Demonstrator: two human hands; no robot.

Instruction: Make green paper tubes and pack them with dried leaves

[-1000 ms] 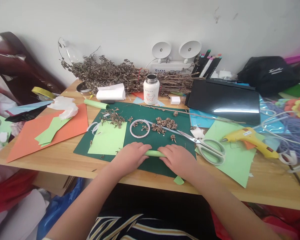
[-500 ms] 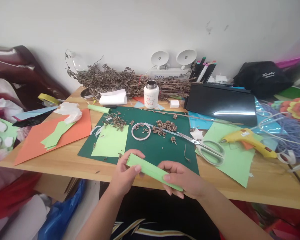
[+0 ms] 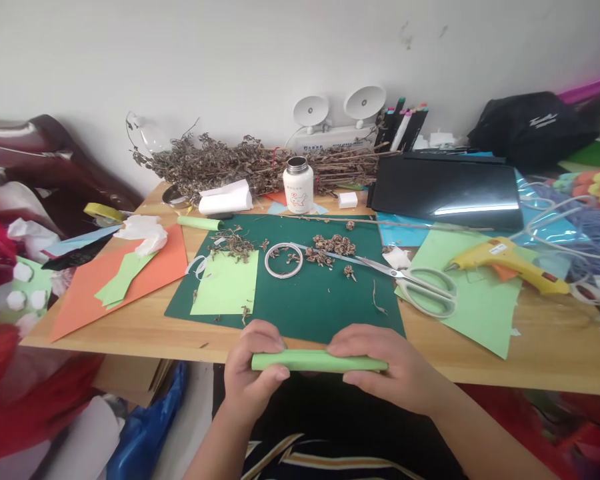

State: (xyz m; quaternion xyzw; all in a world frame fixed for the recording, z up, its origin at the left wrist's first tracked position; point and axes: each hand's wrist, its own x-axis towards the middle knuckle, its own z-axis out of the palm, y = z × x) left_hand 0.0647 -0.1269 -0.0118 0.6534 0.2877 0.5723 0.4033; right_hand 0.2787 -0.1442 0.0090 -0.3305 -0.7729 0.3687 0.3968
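— Through the head camera, what have you got hold of?
— Your left hand (image 3: 253, 373) is closed on one end of the rolled light-green paper tube (image 3: 319, 361), thumb beneath, fingers over the top. Your right hand (image 3: 390, 367) is clamped on the other end.
— And where is that tube?
— You hold it level, off the near edge of the wooden surface (image 3: 555, 353), just in front of the dark green cutting mat (image 3: 320, 307). The pale-handled metal scissors (image 3: 397, 279) and yellow plastic glue gun (image 3: 500, 257) lie apart, to your right.
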